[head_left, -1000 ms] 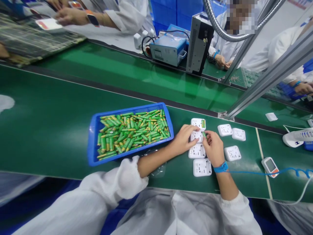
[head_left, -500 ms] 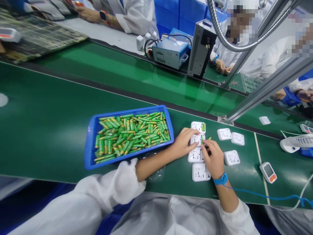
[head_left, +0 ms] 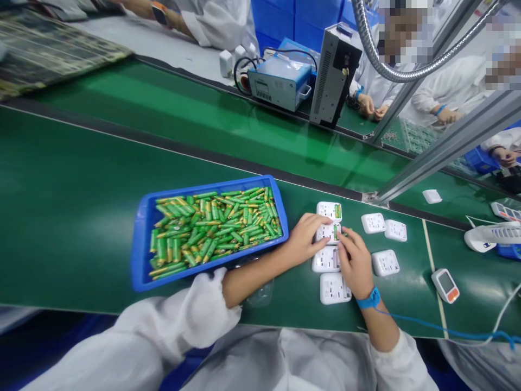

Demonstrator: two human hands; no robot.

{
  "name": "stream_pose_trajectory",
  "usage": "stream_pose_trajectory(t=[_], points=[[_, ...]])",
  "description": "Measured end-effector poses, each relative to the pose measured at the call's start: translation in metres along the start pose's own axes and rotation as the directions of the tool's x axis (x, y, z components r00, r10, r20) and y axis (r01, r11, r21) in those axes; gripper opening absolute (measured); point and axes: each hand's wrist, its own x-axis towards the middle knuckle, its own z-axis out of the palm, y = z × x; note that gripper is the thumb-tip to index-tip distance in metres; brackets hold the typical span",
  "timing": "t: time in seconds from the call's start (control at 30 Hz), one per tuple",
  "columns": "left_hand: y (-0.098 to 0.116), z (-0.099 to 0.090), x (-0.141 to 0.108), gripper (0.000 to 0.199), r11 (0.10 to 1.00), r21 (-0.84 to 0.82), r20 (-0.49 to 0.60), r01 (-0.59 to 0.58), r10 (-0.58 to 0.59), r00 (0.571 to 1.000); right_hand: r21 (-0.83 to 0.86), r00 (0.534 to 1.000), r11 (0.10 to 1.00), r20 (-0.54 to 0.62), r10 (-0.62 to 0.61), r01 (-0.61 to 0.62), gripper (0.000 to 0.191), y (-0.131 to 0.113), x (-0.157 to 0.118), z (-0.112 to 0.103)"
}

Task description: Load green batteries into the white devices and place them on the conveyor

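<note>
Several white devices lie in a column on the green table. My left hand (head_left: 306, 237) grips the left side of the second white device (head_left: 328, 232) from the back, thumb and fingers around it. At its right side is my right hand (head_left: 355, 260), fingers bent over a green battery (head_left: 337, 230) in the device's slot. The rearmost device (head_left: 329, 211) has green batteries in its compartment. Nearer me lie a third device (head_left: 325, 259) and a fourth (head_left: 334, 288), partly beside my right hand. A blue tray (head_left: 140, 239) full of green and gold batteries stands left.
Three white devices, one of them here (head_left: 386, 263), lie right of my hand. Beyond is a device with a screen (head_left: 446, 285). A blue cord (head_left: 415, 320) runs from my right wristband. A metal post (head_left: 431, 146) rises behind; other people sit across.
The battery in my right fingers has gone from a slanted position down into the second device's slot. My left hand has stayed on the device. The view has shifted slightly.
</note>
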Motion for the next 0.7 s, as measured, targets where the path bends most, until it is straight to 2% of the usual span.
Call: stream_pose_trajectory(t=[0.1, 0.23, 0.33, 0.53, 0.7], points=[[0.0, 0.0, 0.0, 0.033, 1.0, 0.003, -0.001, 0.0, 0.0, 1.0, -0.02, 0.998, 0.999, -0.054, 0.03, -0.031, 0.043, 0.012, 0.006, -0.007], [-0.001, 0.0, 0.0, 0.032, 1.0, 0.007, -0.004, -0.01, 0.01, 1.0, -0.094, 0.999, 0.995, 0.044, 0.025, -0.021, 0.035, 0.027, 0.014, -0.007], [-0.001, 0.0, 0.0, 0.033, 1.0, 0.015, 0.0, 0.003, -0.003, 1.0, -0.086, 0.996, 0.994, 0.05, 0.068, -0.063, 0.031, 0.03, 0.017, -0.005], [-0.001, -0.002, -0.002, 0.036, 1.0, 0.024, 0.027, 0.006, -0.007, 1.0, 0.179, 0.985, 0.969, 0.032, 0.168, -0.171, 0.03, 0.019, 0.019, -0.015], [0.0, -0.003, -0.001, 0.039, 1.0, 0.029, 0.031, 0.006, -0.007, 0.999, 0.462, 0.952, 0.834, 0.113, 0.284, -0.303, 0.025, 0.012, 0.019, -0.019]])
